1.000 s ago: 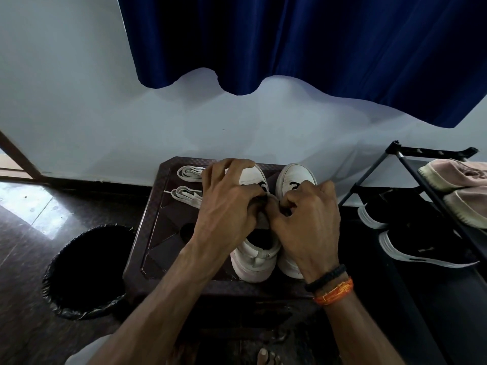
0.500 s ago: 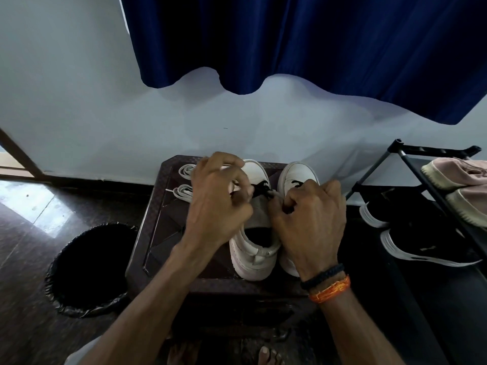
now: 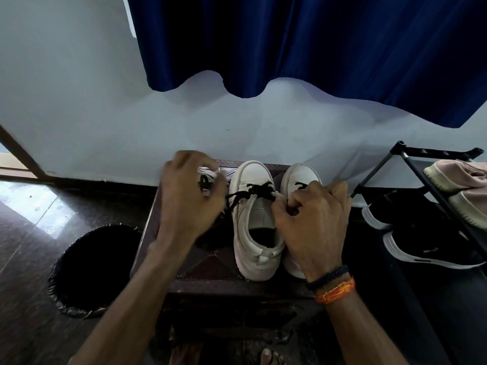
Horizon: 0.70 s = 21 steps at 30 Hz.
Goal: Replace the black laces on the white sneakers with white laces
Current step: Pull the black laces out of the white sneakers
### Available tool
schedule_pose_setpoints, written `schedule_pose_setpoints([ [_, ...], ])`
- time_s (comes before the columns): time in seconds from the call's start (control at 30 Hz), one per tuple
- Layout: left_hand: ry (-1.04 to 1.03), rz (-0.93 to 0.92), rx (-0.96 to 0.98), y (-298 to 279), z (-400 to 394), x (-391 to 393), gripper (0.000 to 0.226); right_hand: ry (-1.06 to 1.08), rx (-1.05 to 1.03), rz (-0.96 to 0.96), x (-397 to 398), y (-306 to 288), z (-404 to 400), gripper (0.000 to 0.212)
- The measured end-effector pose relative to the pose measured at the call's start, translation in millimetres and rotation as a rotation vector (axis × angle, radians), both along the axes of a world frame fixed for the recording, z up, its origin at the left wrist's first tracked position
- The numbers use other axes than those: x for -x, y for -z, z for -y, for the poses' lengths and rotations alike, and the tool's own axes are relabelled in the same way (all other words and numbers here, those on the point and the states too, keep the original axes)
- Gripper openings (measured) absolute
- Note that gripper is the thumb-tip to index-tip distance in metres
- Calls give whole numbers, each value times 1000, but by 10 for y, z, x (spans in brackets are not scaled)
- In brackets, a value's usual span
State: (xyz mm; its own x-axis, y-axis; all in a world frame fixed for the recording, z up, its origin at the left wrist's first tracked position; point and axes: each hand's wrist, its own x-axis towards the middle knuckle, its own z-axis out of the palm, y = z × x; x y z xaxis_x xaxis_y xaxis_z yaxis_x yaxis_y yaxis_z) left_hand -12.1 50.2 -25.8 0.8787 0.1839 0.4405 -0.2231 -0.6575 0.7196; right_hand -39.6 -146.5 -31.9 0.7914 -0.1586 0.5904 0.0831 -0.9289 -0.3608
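Two white sneakers stand side by side, toes to the wall, on a dark brown stool (image 3: 210, 270). The left sneaker (image 3: 250, 222) has a black lace (image 3: 253, 192) loose across its front eyelets. My left hand (image 3: 189, 198) is left of that shoe, fingers shut on the black lace, which runs taut from the shoe to the hand. My right hand (image 3: 313, 222) grips the left sneaker's right collar and hides much of the right sneaker (image 3: 300, 177). The white laces (image 3: 209, 172) lie behind my left hand, mostly hidden.
A black-lined bin (image 3: 92, 270) stands on the floor left of the stool. A black shoe rack (image 3: 432, 180) on the right holds pink and black shoes. A blue curtain (image 3: 303, 46) hangs over the wall behind. Bare toes show below the stool.
My left hand has moved left and away from the left sneaker, drawing the black lace out of its upper eyelets. The shoe's tongue and opening now show. My right hand has stayed on the shoe.
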Motion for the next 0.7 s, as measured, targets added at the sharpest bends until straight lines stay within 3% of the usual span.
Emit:
schedule_pose_setpoints([
  [0.17,356,53,-229,31,365,85,16,-48,-14,-9,-14,-8,20,38],
  [0.33,331,-7,-329,75,439,40,22,-91,-21,-21,-22,-15,27,33],
  [0.53,317,60,-280,113,474,15,10,-52,65,-24,2,13,14,36],
  [0.7,307,27,-29,66,396,65,11,27,86,-26,14,4,2,37],
])
